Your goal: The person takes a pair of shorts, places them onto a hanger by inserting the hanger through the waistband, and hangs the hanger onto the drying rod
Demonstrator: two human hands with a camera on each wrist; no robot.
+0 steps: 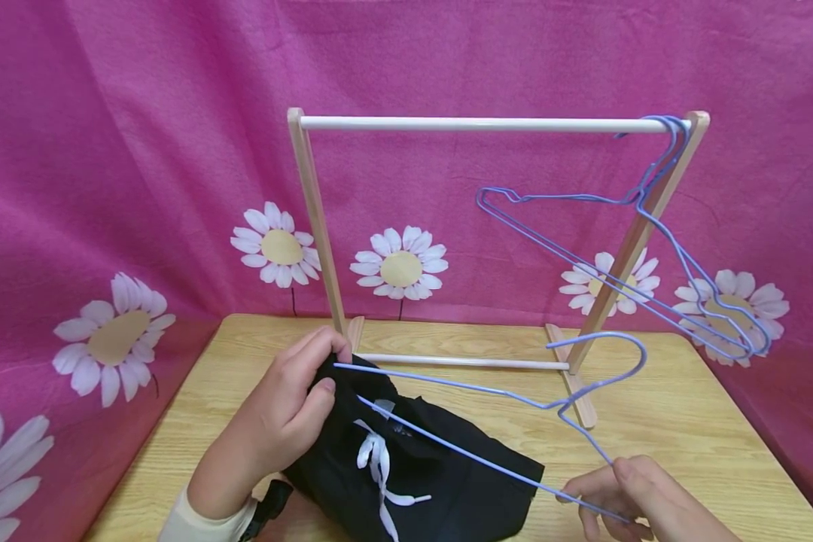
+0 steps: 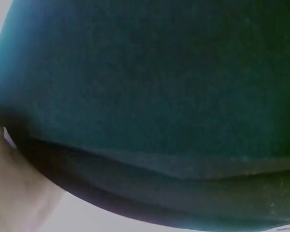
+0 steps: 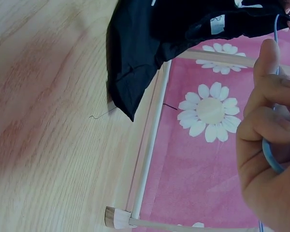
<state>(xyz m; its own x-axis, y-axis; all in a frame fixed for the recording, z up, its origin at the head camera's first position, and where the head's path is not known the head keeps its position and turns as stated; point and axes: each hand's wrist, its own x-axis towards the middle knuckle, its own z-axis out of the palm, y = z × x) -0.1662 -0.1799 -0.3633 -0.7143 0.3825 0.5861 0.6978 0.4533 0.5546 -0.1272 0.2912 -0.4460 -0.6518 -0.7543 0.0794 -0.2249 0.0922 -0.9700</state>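
Black shorts (image 1: 474,497) with a white drawstring (image 1: 379,463) hang over the table's front. My left hand (image 1: 287,414) grips them at the waistband, thumb on the near side. A blue wire hanger (image 1: 508,392) slants across the shorts, its far left end reaching into the waistband beside the left fingers. My right hand (image 1: 640,497) holds the hanger by its right corner, hook pointing up and back. In the right wrist view, curled fingers (image 3: 273,128) surround the blue wire. Dark cloth of the shorts (image 2: 150,92) fills most of the left wrist view.
Behind the hands stands a wooden rack with a white top rail (image 1: 474,124) and a lower bar (image 1: 461,362). More blue hangers (image 1: 583,198) hang at the rail's right end. The light wooden table (image 1: 691,421) is backed by a pink flowered cloth (image 1: 176,150).
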